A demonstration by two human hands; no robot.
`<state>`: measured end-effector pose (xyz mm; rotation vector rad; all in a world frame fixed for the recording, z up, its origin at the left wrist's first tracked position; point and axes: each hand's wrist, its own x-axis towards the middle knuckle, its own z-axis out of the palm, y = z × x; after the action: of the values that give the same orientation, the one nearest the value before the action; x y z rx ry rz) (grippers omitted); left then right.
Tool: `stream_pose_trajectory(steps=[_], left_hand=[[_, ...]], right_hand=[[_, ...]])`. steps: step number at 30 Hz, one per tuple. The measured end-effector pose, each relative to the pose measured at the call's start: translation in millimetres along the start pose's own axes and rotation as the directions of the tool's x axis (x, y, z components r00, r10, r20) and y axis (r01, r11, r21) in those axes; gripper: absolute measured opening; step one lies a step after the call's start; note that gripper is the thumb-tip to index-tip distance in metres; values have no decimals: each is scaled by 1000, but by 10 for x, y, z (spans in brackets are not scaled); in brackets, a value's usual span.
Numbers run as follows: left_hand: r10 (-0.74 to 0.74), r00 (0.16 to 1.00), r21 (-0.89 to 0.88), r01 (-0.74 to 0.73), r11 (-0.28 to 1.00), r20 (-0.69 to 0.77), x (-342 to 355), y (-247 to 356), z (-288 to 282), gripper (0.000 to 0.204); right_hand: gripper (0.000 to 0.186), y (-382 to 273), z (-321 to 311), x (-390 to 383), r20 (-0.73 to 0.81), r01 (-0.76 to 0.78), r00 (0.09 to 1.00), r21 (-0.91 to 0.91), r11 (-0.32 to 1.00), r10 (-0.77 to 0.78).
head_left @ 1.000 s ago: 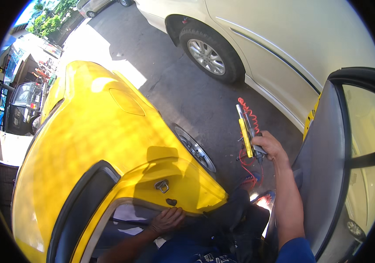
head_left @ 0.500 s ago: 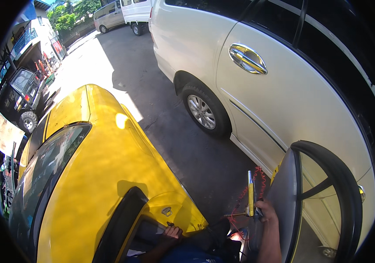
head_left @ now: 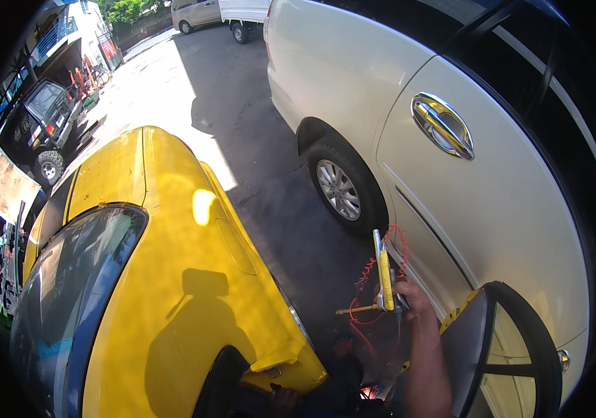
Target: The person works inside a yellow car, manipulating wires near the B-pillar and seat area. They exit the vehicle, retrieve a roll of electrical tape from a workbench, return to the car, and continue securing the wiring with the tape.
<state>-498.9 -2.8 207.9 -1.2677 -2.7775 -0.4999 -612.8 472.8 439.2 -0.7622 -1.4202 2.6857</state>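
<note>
My right hand (head_left: pixel 411 296) is closed round a silver-and-yellow hand tool (head_left: pixel 386 279) with a long flat upright body. A thin brass-coloured rod (head_left: pixel 356 309) sticks out of its lower end to the left, and a coiled red hose (head_left: pixel 404 245) hangs about it. The tool is in the gap between a yellow car and a cream car, above the pavement. Low in the picture, my left hand (head_left: pixel 285 402) lies in shade beside the yellow car's door opening. Its fingers look curled, but what they hold is too dark to make out.
The yellow car (head_left: pixel 138 292) fills the left side, the cream car (head_left: pixel 479 209) the right. An open door (head_left: pixel 465 348) with a dark window frame stands by my right forearm. Farther off are a black off-road vehicle (head_left: pixel 37 122), a white truck (head_left: pixel 244 14) and a van (head_left: pixel 195 12).
My right hand has moved up and left in the picture with the tool. My left hand sits lower and in deeper shade. The view has shifted, and my shadow on the yellow car shows more.
</note>
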Motion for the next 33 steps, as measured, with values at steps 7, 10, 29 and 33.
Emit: stream_pose_trajectory(steps=[7,10,29,33], left_hand=[[-164,986,-95,164,982,10,-27,268,209,21],[-198,980,-78,197,977,-8,125,260,219,22],[-371,929,37,371,928,-11,1030,140,-454,25],[-423,906,52,422,905,2,1075,249,-579,25]], right_hand=[[44,-665,289,1055,171,-215,952,-218,952,254],[44,-903,445,1340,216,-255,914,-351,901,343],[42,-971,418,1809,255,-341,837,-451,825,485],[39,-1136,185,2107,224,-315,847,-519,795,482]])
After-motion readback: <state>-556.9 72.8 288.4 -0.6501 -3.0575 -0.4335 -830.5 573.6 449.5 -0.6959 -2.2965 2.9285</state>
